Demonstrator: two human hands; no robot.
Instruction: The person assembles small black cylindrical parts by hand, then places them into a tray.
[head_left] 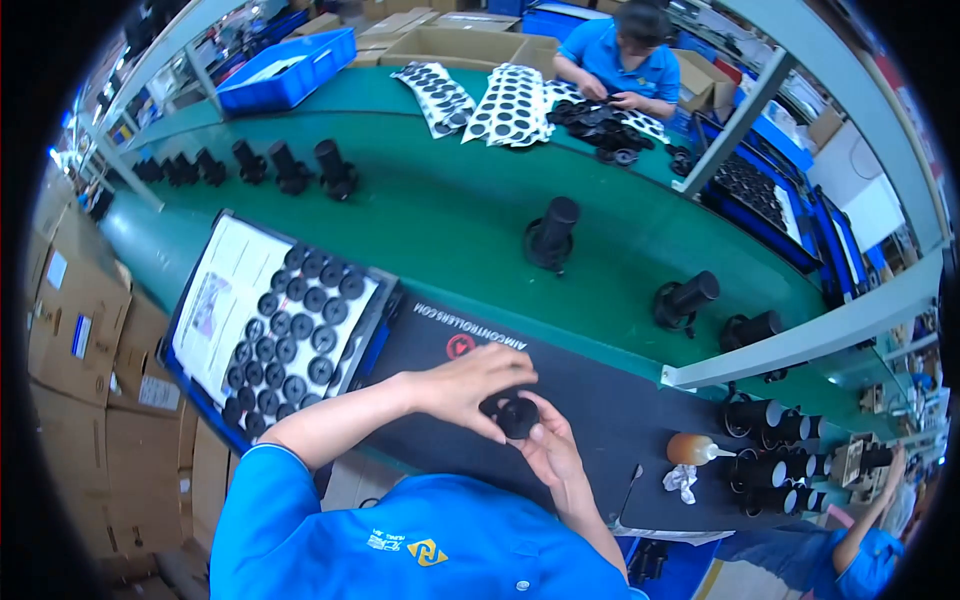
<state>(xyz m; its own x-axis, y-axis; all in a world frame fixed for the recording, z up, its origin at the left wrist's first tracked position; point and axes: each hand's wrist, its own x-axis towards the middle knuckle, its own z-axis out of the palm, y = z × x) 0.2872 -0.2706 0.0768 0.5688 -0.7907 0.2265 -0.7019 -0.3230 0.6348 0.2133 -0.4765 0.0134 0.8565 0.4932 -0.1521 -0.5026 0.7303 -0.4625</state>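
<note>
Above the dark mat (pixel 610 420) in front of me, a small round black part (pixel 517 418) is between my two hands. My right hand (pixel 553 448) grips its right side, with the thumb at the near edge and fingers behind. My left hand (pixel 468 385) arches over its left side, thumb at the near left edge and fingers bent across above it. The left fingers partly hide the part. Left of my hands, a blue tray (pixel 195 392) holds several rows of black round discs (pixel 285 348) on a white sheet, along with a printed paper (pixel 228 280).
Black cylindrical assemblies (pixel 553 232) stand along the green conveyor (pixel 430 220). At right are an amber squeeze bottle (pixel 690 449), crumpled tissue (pixel 680 484) and several black cylinders (pixel 765 470). A metal post (pixel 800 345) slants nearby. Co-workers sit across (pixel 625 60) and at lower right (pixel 868 560).
</note>
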